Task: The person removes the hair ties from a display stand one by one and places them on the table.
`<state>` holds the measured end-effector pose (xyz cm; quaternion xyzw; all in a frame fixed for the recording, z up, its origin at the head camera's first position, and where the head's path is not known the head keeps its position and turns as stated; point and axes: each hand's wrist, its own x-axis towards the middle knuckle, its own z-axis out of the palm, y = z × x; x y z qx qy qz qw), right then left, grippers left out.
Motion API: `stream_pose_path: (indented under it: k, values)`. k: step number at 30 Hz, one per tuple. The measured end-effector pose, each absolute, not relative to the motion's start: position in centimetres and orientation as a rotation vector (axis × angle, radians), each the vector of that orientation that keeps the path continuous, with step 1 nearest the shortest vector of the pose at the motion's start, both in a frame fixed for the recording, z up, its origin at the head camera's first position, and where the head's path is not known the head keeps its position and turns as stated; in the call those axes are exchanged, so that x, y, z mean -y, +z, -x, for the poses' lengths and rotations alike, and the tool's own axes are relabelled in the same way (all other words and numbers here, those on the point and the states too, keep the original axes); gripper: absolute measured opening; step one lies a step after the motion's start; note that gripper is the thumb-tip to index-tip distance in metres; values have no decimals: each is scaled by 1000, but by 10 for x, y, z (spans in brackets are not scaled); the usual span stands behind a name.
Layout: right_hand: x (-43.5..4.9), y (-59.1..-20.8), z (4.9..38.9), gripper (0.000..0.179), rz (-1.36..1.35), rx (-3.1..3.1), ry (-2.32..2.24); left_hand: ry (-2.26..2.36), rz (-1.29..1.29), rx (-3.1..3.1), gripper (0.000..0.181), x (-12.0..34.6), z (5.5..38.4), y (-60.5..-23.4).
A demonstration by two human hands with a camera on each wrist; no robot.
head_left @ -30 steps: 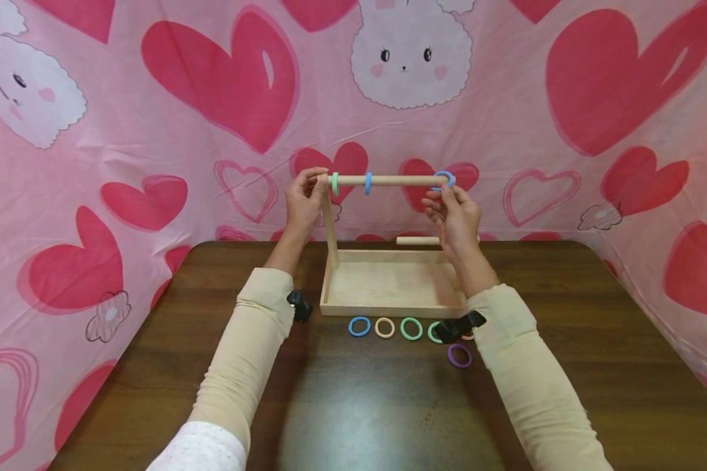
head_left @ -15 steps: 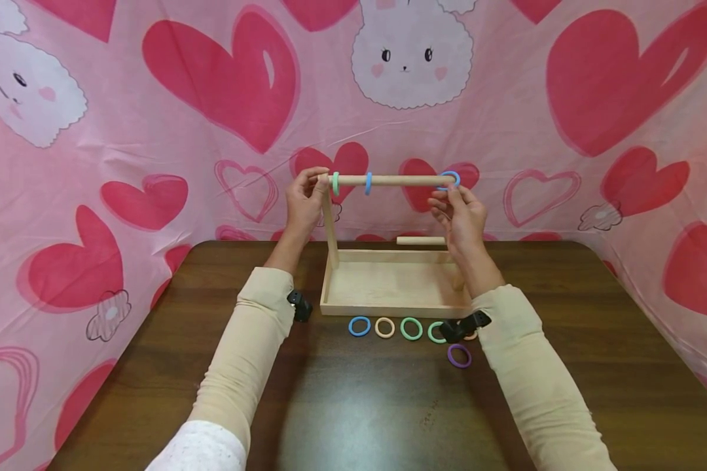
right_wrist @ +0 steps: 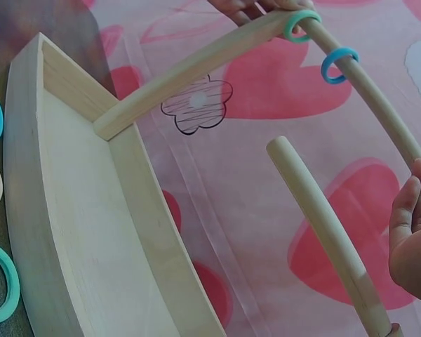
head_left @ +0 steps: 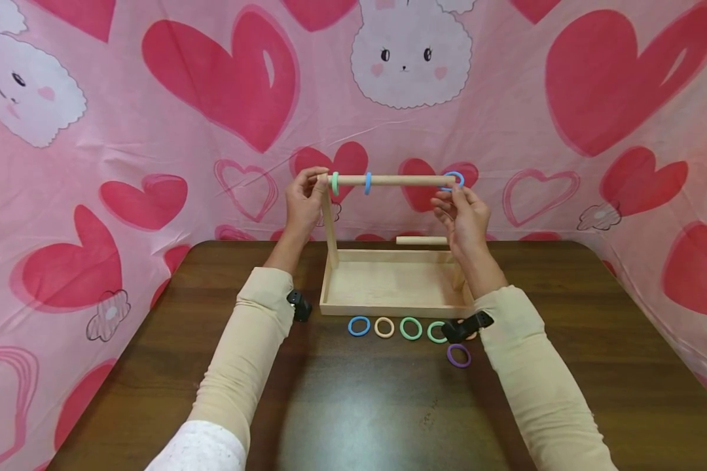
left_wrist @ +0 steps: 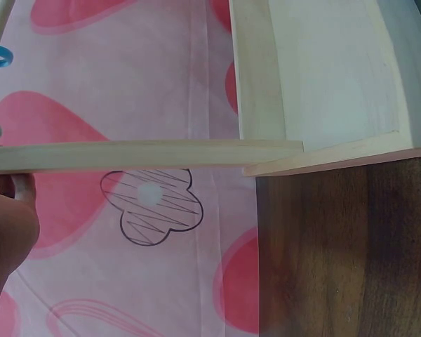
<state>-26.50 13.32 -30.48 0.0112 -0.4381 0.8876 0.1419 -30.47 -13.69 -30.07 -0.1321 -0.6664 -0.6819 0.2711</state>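
Observation:
My left hand (head_left: 304, 199) grips the top corner of a wooden rack, where its upright post (head_left: 330, 229) meets a horizontal rod (head_left: 403, 180). A green ring (head_left: 335, 184) and a blue ring (head_left: 368, 184) hang on that rod, the green one close beside my left fingers. At the rod's right end, my right hand (head_left: 468, 216) pinches another blue ring (head_left: 461, 176) between thumb and fingertips. This ring overlaps the rod's tip in the head view. The right wrist view shows my right hand (right_wrist: 415, 232) only at its edge, by the rod, with the held ring hidden.
The rack's shallow wooden tray (head_left: 383, 311) rests on the dark table (head_left: 353, 405). A lower, shorter rod (head_left: 419, 241) juts leftward behind my right hand. Several loose rings lie in front, among them a green ring (head_left: 411, 329) and a purple ring (head_left: 459, 356).
My right hand has shifted slightly right with its blue ring, toward the rod's tip. The left hand and the two hanging rings stay in place.

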Motion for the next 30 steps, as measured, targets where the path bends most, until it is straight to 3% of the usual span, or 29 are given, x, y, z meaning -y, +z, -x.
stream_pose_path:
  k: [30]
  values:
    - [-144,-307,266,19,14,1229,2579,-1822,372,1785,22,137,307,-302]
